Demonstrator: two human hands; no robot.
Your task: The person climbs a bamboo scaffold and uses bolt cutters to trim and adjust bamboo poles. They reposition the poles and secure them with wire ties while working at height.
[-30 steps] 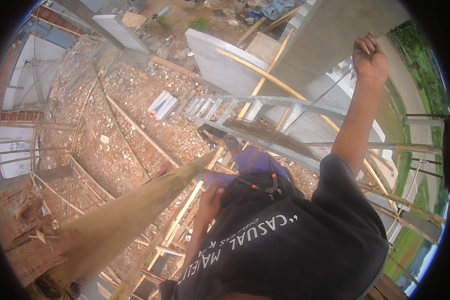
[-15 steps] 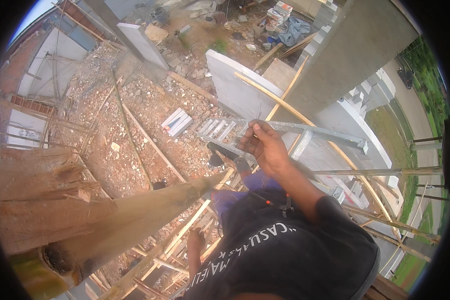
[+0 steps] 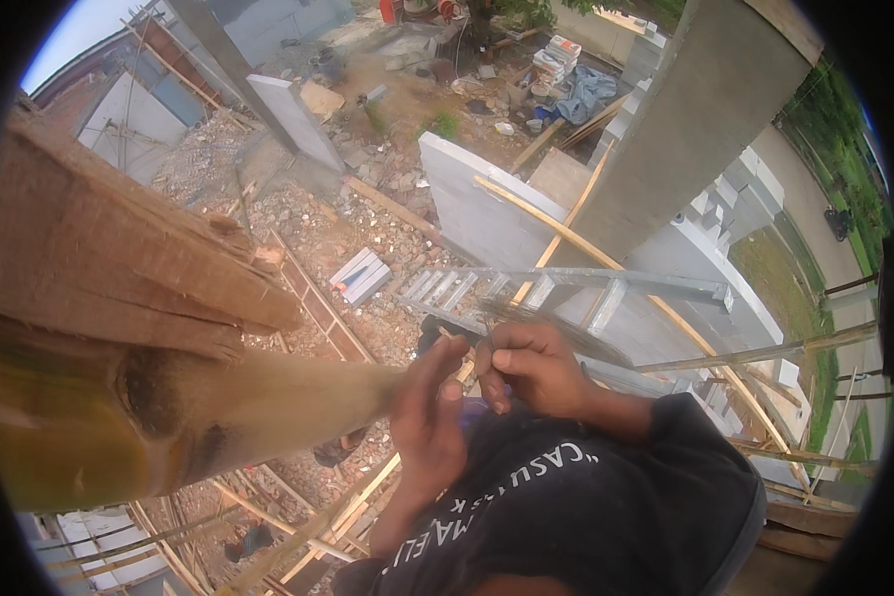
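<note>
In front of my chest, my two hands are close together. My right hand [image 3: 538,370] is closed in a pinch, thumb against the fingers; whatever small thing it may hold is too fine to make out. Just left of it, my left hand [image 3: 429,422] has its fingers stretched upward and its thumb apart, the fingertips close to the right hand's. A thick bamboo pole [image 3: 288,397] runs in from the left and ends, in view, behind my left hand. Above that pole lies a rough, split wooden beam [image 3: 129,238].
Beyond my hands a metal ladder [image 3: 606,283] slopes down to rubble-strewn ground [image 3: 318,214] far below. Pale wall panels [image 3: 487,189], a grey concrete column [image 3: 666,129] and crossed timber braces [image 3: 556,219] stand ahead. Horizontal poles [image 3: 765,353] extend at right. Stacked pale blocks [image 3: 361,276] lie below.
My left hand has risen from low beside the bamboo pole to meet the right. My right hand has come down toward my chest. The view has shifted, bringing the beam further in.
</note>
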